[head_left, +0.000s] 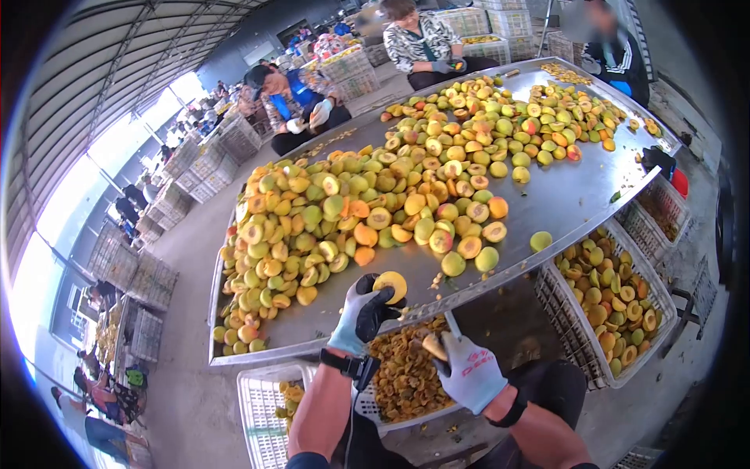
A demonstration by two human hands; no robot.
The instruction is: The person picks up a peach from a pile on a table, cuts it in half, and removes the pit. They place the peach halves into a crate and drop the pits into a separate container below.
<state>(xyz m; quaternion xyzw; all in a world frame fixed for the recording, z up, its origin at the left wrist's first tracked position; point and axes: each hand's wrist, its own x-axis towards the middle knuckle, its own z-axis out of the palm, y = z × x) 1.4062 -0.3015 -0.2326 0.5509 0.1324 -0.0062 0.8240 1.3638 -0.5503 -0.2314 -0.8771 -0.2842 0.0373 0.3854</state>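
My left hand (363,313), in a white glove with dark fingers, is closed on a yellow peach half (390,287) just over the near edge of the metal table. Its cut face shows. My right hand (471,374), in a white glove, grips a tool with a wooden handle (434,348); its working end cannot be made out. Below both hands is a crate of brownish pits and scraps (410,379). A large heap of whole and halved peaches (383,195) covers much of the metal table (574,211) in front of me.
A white crate of peach halves (609,305) stands at the right, and another white crate (262,410) at the lower left. Several people sit around the far side, including a person in a blue vest (301,98). Stacked crates (207,168) line the hall.
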